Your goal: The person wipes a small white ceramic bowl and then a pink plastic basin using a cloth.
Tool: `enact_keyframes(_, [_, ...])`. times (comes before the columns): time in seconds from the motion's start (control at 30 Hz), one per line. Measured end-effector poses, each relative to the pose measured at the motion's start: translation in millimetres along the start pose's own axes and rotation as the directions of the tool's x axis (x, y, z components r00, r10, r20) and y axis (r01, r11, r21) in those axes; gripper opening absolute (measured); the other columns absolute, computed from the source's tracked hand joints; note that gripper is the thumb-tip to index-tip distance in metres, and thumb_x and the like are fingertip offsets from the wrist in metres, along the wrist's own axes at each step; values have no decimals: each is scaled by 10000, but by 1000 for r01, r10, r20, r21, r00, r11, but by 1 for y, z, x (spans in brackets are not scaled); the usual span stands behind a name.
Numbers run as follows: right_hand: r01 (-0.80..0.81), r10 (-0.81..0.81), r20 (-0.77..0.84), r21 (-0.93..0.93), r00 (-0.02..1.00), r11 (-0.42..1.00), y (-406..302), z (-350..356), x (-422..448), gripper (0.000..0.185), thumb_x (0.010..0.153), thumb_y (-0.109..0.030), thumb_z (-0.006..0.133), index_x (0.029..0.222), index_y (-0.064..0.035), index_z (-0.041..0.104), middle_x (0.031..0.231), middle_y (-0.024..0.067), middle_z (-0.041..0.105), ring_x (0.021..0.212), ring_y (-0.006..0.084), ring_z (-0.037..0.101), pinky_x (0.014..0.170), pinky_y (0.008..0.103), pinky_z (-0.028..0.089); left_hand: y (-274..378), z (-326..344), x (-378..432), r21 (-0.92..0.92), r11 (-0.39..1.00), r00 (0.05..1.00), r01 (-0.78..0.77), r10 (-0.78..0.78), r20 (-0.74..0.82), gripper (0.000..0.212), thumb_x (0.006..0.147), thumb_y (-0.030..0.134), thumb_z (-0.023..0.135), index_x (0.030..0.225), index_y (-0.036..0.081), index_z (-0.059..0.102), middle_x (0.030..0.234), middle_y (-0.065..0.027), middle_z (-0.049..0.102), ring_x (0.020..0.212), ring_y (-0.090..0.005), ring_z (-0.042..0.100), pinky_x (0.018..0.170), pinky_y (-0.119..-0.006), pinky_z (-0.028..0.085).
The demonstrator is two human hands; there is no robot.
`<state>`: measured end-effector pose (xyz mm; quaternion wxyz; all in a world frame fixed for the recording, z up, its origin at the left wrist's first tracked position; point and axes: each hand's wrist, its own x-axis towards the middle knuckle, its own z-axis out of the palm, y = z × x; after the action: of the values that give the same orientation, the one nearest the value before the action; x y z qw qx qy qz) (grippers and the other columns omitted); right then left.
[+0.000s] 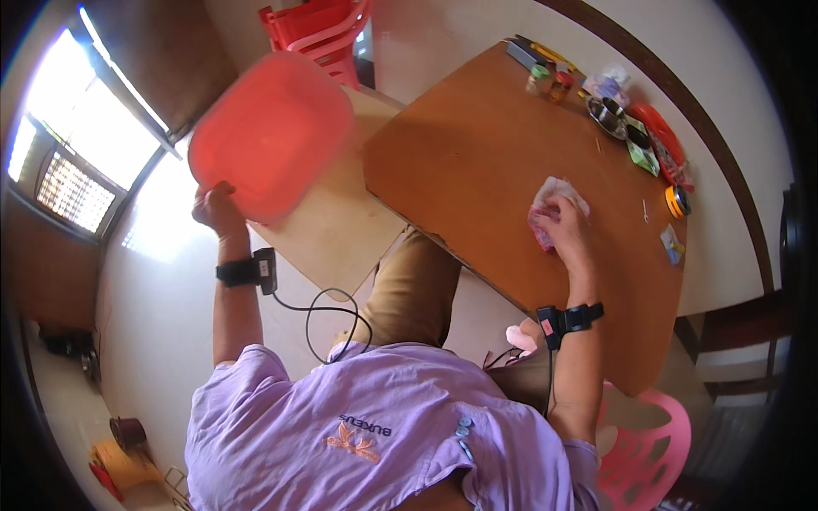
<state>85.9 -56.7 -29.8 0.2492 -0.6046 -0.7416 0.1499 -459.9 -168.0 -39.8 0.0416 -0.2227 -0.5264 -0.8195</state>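
My left hand (217, 207) grips the near left edge of a red plastic tray or lid (271, 134), rectangular with rounded corners. It is held up over a pale board-like surface (358, 223), and part of that surface is hidden behind it. Over on the brown tabletop (460, 147), my right hand (565, 223) has its fingers closed on a crumpled white and pink cloth (555, 191). The cloth rests against the wood, partly covered by the fingers.
Along the table's far right side stand a green-lidded jar (537, 80), a red-lidded jar (560, 87), steel dishes (607, 116), a red bag (658, 137) and a yellow tape roll (677, 201). Pink chair (674, 441) at lower right; red chairs (319, 38) behind. A cable (313, 309) hangs from my left wrist.
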Motion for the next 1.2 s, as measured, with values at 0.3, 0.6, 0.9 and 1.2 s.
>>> enact_keyframes(0.3, [43,-27,-91,183,995,982,-10,-5,-23,59,840,-2,559,810,-53,568,815,53,592,549,150,557,465,261,439,60,111,-60,-35,993,982,114,-107,158,107,610,-66,627,696,-3,632,769,-59,654,707,-182,611,656,-289,489])
enact_keyframes(0.6, [41,551,-187,963,813,266,37,-35,-71,48,892,6,581,926,9,614,810,23,624,741,125,590,674,257,476,63,222,-214,-420,811,758,407,-43,651,183,611,-149,580,695,11,613,804,-15,614,734,-126,549,685,-237,454])
enact_keyframes(0.9, [192,153,-383,721,911,665,-6,-32,-69,52,972,-89,570,967,-39,582,700,-3,552,534,63,484,474,244,404,84,268,-307,-519,810,574,273,296,764,190,615,-139,567,743,-1,594,925,-44,591,800,-135,501,698,-247,434])
enact_keyframes(1.2, [242,-322,-304,-272,897,931,13,3,-60,246,884,-145,619,1111,-51,607,1112,114,608,1060,308,565,878,421,463,76,287,-331,-433,858,485,276,265,834,230,621,-119,572,806,-4,642,882,-47,569,789,-156,524,695,-265,464])
